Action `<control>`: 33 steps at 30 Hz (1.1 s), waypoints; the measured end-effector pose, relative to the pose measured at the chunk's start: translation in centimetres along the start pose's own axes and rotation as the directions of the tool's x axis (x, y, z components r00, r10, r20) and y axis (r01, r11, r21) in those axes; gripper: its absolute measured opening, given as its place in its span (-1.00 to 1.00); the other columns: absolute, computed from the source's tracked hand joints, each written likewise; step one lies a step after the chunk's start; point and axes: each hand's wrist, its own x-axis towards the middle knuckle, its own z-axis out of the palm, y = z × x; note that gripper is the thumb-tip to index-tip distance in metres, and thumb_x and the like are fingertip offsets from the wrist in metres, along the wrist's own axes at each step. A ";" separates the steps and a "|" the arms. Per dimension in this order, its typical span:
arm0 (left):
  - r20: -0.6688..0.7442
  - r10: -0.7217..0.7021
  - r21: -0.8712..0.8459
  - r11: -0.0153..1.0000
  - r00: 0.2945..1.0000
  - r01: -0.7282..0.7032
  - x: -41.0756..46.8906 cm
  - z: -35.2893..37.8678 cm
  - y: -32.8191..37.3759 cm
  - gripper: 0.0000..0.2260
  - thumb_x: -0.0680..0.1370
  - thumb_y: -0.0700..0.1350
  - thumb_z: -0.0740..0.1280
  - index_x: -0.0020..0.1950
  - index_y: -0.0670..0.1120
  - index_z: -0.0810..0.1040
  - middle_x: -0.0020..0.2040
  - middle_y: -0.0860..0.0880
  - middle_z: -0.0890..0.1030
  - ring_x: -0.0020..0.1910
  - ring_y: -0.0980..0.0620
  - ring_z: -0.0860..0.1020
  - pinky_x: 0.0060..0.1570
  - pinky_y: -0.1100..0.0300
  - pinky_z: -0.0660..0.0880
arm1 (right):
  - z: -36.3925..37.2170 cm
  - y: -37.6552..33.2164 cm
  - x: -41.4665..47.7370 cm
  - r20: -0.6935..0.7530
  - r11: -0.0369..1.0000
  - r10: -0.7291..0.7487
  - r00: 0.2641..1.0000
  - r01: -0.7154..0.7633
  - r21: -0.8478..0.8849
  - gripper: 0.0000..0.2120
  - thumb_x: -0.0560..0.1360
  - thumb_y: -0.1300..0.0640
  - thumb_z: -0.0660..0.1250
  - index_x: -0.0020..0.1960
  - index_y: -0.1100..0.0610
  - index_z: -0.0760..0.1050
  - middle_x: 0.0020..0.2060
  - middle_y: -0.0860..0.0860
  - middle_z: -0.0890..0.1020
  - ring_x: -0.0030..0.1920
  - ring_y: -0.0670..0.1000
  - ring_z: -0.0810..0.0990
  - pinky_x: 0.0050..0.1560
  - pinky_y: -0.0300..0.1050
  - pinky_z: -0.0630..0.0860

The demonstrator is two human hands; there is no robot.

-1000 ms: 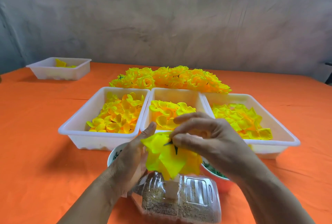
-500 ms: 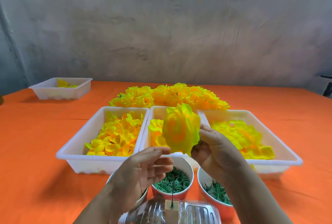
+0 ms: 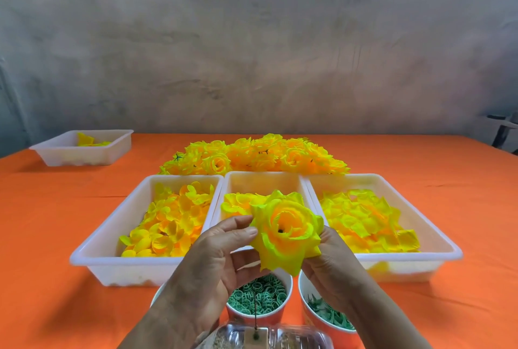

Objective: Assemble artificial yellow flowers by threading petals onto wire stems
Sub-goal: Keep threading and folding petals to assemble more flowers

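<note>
I hold an assembled yellow and orange flower (image 3: 286, 229) up in front of the middle tray, its open face turned toward me. My left hand (image 3: 221, 259) touches its left petals with thumb and fingertips. My right hand (image 3: 330, 259) grips it from behind and below on the right. A thin wire spike (image 3: 255, 313) stands upright on a block in a clear plastic box (image 3: 269, 336) at the bottom edge. Three white trays hold loose yellow petals: left (image 3: 112, 236), middle (image 3: 263, 180) and right (image 3: 437, 225).
A heap of finished yellow flowers (image 3: 252, 156) lies behind the trays. Two cups hold green parts: rings (image 3: 258, 297) and leaf-like pieces (image 3: 325, 315). A further white tray (image 3: 81, 148) sits at the far left on the orange tablecloth (image 3: 42, 236). A grey wall stands behind.
The flower came off the spike, rose in my right hand, and has turned to face me. My left hand came up to touch its left side. The view tilted upward.
</note>
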 end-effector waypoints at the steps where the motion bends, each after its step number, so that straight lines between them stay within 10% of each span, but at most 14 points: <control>1: 0.001 -0.002 -0.006 1.000 1.000 0.002 0.0 0.1 0.0 -0.61 0.26 -0.12 0.43 0.07 -0.17 0.64 0.02 -0.24 0.69 -0.15 -0.19 0.68 0.00 -0.18 0.60 | -0.1 0.0 0.0 -0.013 1.000 -0.011 1.000 0.011 -0.023 -0.68 0.18 0.21 0.61 -0.07 0.13 0.71 -0.06 0.15 0.72 -0.06 0.05 0.67 -0.04 -0.10 0.60; 24: -0.076 -0.063 -0.142 0.989 0.995 0.051 0.5 0.0 -1.3 -0.46 0.15 -0.12 0.51 0.10 -0.22 0.55 -0.18 -0.24 0.64 -0.25 -0.19 0.67 -0.26 -0.02 0.65 | -1.0 2.1 1.4 -0.301 0.993 0.068 0.951 -0.094 -0.073 -0.76 0.38 0.47 0.39 -0.31 0.17 0.62 -0.44 0.09 0.59 -0.41 0.01 0.48 -0.35 -0.20 0.48; 33: -0.040 -0.095 -0.088 0.992 0.995 0.091 0.5 -0.1 -1.9 -0.53 0.18 -0.17 0.46 0.08 -0.18 0.60 -0.18 -0.19 0.66 -0.23 -0.13 0.69 -0.23 0.06 0.66 | -0.7 2.2 1.0 -0.267 0.986 -0.001 0.964 -0.043 -0.160 -0.84 0.29 0.28 0.53 -0.32 0.02 0.68 -0.45 -0.02 0.61 -0.43 -0.10 0.45 -0.30 -0.21 0.48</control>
